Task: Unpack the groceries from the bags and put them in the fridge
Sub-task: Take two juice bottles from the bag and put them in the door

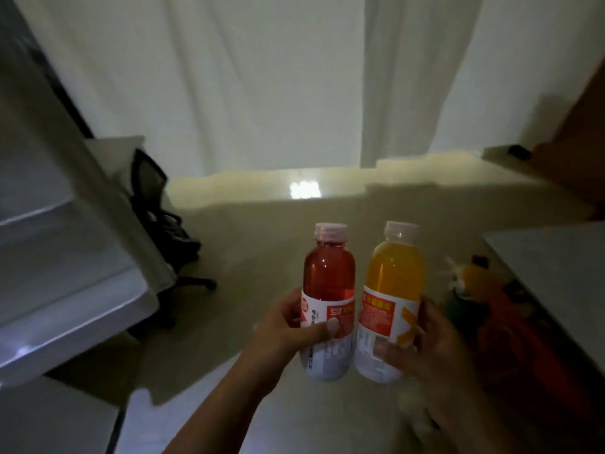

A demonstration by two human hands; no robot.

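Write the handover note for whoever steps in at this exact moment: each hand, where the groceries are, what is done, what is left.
Left hand grips the red drink bottle; right hand grips the orange drink bottle, both upright, side by side.
The open fridge stands at left; the shelves in view look bare.
Done: two bottles are out.
Left: shelve both, then deal with the colourful items on the floor at right, too blurred to identify.

Dim room. White curtains (262,77) hang across the back, glowing with outside light. Glossy beige tiled floor (278,231) shows a bright reflection patch (304,190). Black office chair (163,217) stands at left near the curtains. White tabletop (556,253) at right; brown wooden furniture (576,158) at far right, blurred.
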